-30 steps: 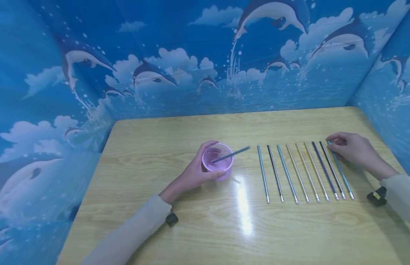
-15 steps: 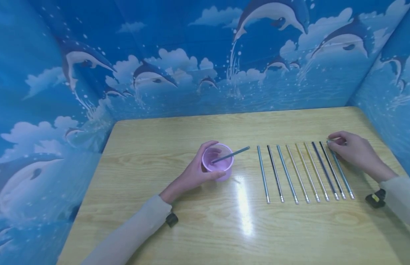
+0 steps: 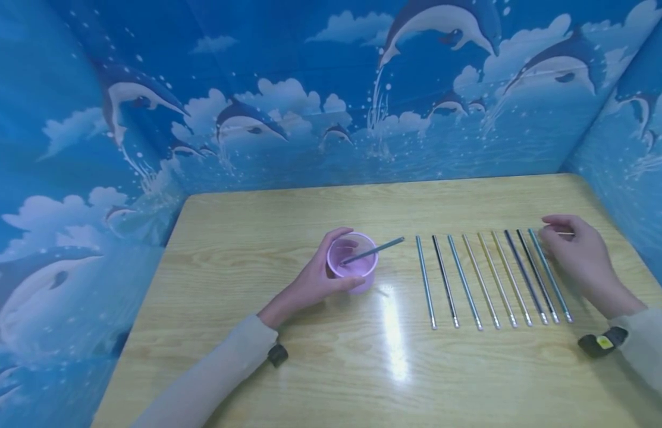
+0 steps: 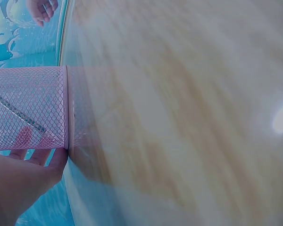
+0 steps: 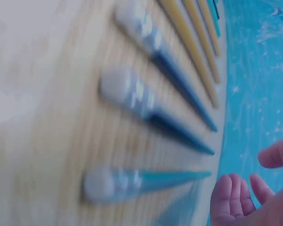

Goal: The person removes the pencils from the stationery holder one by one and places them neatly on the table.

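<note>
A pink mesh pencil cup [image 3: 353, 261] stands on the table, and my left hand [image 3: 322, 276] grips it, fingers round the far side and thumb across the near side. One dark pencil [image 3: 381, 247] leans inside it, its end sticking out over the rim to the right. Through the mesh in the left wrist view, that pencil [image 4: 19, 114] shows slanting. My right hand [image 3: 579, 255] is just right of the row's last pencil, a teal one [image 3: 550, 276]. In the right wrist view, nothing sits between the right thumb and the loosely bent fingers [image 5: 233, 195].
Several pencils [image 3: 483, 279] lie side by side, eraser ends toward me, in teal, black, yellow and dark tones. The wood-grain table [image 3: 245, 232] backs onto a blue dolphin-print curtain [image 3: 288, 142]. Each wrist carries a small black camera [image 3: 278, 355].
My right hand has left the top end of the rightmost teal pencil and shifted slightly right, its fingers loosening. The pencil lies in place, and the left hand and cup have stayed still.
</note>
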A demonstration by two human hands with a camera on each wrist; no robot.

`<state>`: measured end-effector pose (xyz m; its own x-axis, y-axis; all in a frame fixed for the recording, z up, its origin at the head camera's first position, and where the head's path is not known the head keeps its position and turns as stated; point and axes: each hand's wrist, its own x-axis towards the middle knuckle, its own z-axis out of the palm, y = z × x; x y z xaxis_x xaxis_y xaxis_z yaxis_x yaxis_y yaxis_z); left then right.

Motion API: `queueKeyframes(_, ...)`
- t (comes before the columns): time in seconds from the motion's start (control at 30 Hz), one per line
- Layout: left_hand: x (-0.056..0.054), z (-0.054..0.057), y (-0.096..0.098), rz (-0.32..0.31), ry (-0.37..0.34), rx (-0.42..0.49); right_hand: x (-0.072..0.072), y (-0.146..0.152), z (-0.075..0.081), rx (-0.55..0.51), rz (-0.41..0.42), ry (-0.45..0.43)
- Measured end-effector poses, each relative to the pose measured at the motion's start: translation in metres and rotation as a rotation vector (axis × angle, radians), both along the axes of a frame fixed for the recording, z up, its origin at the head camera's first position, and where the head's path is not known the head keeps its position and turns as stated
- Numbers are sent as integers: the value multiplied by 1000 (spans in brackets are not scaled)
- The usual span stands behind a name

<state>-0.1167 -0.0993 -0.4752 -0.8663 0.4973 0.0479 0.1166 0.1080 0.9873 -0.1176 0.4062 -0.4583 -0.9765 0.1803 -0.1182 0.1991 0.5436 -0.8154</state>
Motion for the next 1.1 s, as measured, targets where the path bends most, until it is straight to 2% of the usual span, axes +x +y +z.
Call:
queueKeyframes(0.1,0,0,-1,0,6,-9,5,-10,3,-53,-36,27)
queueKeyframes(0.2,0,1,-1,-1,10,-16,10,-23,8,-151,-62,72)
queueKeyframes(0.3,0,2,-1,0,8,-17,14,-38,12,-393,-70,162)
queueKeyframes(0.43,0,2,-1,-1,1,-11,19,-64,16,-723,-31,296)
queueKeyframes(0.53,0,2,-1,-2,-1,-9,24,-89,21,-833,22,349)
queueKeyframes(0.63,0,2,-1,-2,3,-13,30,-115,25,-859,81,368)
queueKeyframes(0.83,0,2,-2,0,6,-14,34,-163,27,-779,219,347)
queueKeyframes(1.1,0,2,-1,-13,15,7,30,-210,25,-733,305,282)
